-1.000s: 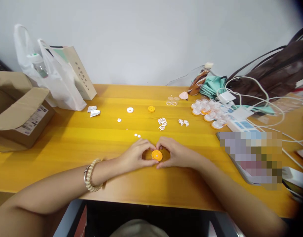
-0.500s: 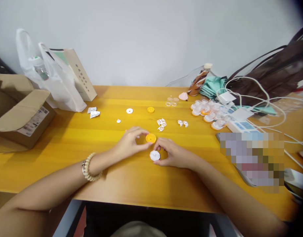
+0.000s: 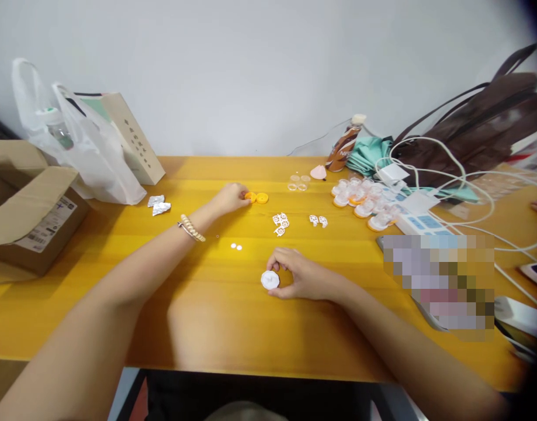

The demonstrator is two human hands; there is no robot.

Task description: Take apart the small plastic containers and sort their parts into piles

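My left hand [image 3: 229, 197] is stretched far forward over the yellow table [image 3: 119, 251], its fingers closed on a small orange round cap [image 3: 250, 197]. That cap touches a second orange cap [image 3: 262, 198] lying on the table. A beaded bracelet [image 3: 190, 228] is on the left wrist. My right hand [image 3: 297, 272] rests near the front middle, thumb and fingers pinched around a small white round piece [image 3: 270, 280]. Two tiny white discs [image 3: 236, 247] lie between the hands. White lattice bits [image 3: 280, 222] lie beyond the right hand.
A cardboard box [image 3: 27, 204], a white plastic bag [image 3: 84, 146] and a paper bag [image 3: 132, 137] stand at the left. Foil scraps [image 3: 158, 204] lie near them. At the right are assembled orange-white parts [image 3: 360, 202], a power strip [image 3: 419, 219], cables, a bottle [image 3: 343, 149] and a brown bag [image 3: 482, 126].
The hands parted: my left hand carried the orange cap forward to the other orange cap at the back. My right hand stayed put with the white piece.
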